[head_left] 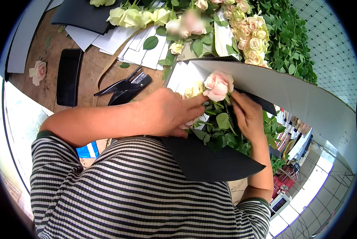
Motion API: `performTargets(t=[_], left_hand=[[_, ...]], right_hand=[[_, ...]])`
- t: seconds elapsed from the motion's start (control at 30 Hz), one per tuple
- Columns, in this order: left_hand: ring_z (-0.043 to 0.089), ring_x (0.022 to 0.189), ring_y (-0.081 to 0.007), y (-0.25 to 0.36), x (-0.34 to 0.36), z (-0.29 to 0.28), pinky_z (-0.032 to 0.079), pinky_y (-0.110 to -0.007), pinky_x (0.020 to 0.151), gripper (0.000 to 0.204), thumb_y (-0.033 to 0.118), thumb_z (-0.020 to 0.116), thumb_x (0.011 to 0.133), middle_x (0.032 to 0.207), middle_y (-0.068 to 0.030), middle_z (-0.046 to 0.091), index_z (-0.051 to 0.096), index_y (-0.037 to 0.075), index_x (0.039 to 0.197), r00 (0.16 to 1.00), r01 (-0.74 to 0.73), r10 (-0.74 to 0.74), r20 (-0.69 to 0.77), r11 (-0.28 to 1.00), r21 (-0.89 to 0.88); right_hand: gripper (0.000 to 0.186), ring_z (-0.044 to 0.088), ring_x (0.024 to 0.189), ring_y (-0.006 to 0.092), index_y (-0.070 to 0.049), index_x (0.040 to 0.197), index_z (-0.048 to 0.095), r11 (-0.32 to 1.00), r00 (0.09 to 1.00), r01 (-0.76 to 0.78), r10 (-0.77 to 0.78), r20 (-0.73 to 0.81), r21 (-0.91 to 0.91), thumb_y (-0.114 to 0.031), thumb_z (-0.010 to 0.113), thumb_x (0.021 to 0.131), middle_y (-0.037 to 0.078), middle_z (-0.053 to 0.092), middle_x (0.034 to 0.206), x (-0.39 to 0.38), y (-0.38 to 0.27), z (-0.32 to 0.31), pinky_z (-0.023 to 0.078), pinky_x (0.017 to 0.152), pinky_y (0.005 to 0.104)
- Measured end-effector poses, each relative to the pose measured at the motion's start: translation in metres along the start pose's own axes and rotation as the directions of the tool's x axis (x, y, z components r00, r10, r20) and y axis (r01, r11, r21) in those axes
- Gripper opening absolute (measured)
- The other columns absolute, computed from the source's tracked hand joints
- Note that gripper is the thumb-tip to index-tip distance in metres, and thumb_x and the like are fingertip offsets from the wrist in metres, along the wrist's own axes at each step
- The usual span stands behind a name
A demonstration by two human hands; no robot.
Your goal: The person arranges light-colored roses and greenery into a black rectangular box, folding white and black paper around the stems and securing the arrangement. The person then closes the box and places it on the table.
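In front of my chest, a pink rose (219, 85) stands upright among green leaves (222, 121). My right hand (248, 113) has its fingers closed at the right side of this rose, by its stem. From the left, my left hand (174, 111) curls over the bunch, its index finger reaching to the pink bloom. Beside that finger sits a pale yellow rose (194, 89). More pink petals (189, 124) show under my left fingers, partly hidden. A black corrugated sheet (214, 161) lies beneath the leaves against my shirt.
A grey-white board (290, 81) rises along the right of the bunch. On the wooden table lie a black stapler-like tool (126, 87), a phone (69, 77), a loose pink rose (38, 73) and white sheets (140, 49). Cream roses (252, 34) and foliage (286, 36) fill the far side.
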State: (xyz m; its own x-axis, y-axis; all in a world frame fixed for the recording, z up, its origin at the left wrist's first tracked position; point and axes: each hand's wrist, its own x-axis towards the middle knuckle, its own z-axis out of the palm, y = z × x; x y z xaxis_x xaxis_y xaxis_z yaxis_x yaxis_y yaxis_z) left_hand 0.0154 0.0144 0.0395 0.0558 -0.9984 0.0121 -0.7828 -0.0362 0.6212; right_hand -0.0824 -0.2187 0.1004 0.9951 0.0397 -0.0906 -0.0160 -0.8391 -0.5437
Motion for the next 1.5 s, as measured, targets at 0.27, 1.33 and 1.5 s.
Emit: performTargets(t=[0.27, 1.33, 1.5], left_hand=[[0.064, 0.077, -0.0251, -0.007, -0.002, 0.007, 0.051, -0.036, 0.065, 0.068, 0.046, 0.069, 0.073, 0.142, -0.0117, 0.038, 0.051, 0.007, 0.126, 0.995, -0.041, 0.035, -0.09, 0.997, -0.067], [0.065, 0.076, -0.0261, -0.013, -0.006, 0.007, 0.053, -0.037, 0.061, 0.027, 0.03, 0.064, 0.08, 0.102, -0.009, 0.058, 0.063, 0.007, 0.095, 0.984, 0.111, -0.131, -0.122, 0.982, -0.155], [0.062, 0.076, -0.0253, -0.023, -0.009, -0.001, 0.05, -0.035, 0.061, 0.021, 0.01, 0.063, 0.078, 0.102, -0.0069, 0.057, 0.061, 0.006, 0.098, 0.791, -0.148, -0.137, -0.596, 0.903, -0.404]], right_hand=[[0.032, 0.061, 0.074, 0.0263, -0.015, 0.11, 0.065, 1.0, 1.0, 0.023, -0.023, -0.02, -0.009, -0.001, 0.06, 0.082, 0.008, 0.06, 0.081, 0.011, 0.031, 0.045, 0.049, 0.067, 0.0339], [0.036, 0.066, 0.093, 0.0306, 0.002, 0.102, 0.067, 0.898, 0.829, 0.006, -0.25, 0.5, 0.44, -0.026, 0.055, 0.084, 0.016, 0.067, 0.103, -0.018, -0.046, -0.036, 0.048, 0.091, 0.0395], [0.034, 0.058, 0.107, 0.0313, -0.001, 0.111, 0.062, 0.909, 0.768, 0.07, -0.313, 0.559, 0.412, -0.019, 0.054, 0.083, 0.014, 0.063, 0.11, -0.018, -0.024, -0.005, 0.038, 0.1, 0.0416]])
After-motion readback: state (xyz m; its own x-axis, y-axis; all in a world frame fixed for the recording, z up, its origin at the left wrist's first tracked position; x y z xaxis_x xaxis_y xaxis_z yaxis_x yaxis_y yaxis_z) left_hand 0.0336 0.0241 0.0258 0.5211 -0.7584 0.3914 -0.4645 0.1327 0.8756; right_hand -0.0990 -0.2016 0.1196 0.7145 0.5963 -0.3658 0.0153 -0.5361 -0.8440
